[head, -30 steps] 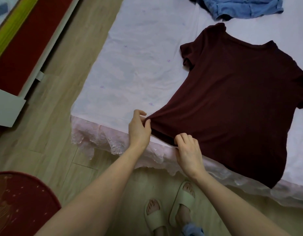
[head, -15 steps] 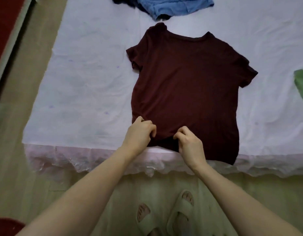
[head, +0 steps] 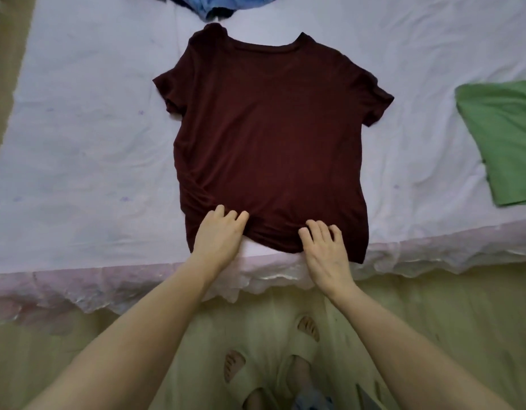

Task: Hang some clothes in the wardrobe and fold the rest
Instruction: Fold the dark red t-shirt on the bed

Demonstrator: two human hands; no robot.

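The maroon T-shirt (head: 270, 137) lies flat on the bed (head: 78, 143). Left hand (head: 218, 236) and right hand (head: 325, 250) rest spread-fingered on its near hem, gripping nothing. It looks soft and light; I'd pinch the hem corners.

The shirt (head: 270, 137) lies flat on the bed (head: 78, 143), mid-frame. My left hand (head: 218, 235) and right hand (head: 325, 250) rest on its bottom edge. Folded cloth (head: 504, 140) lies right; more clothes (head: 214, 4) sit at the top.
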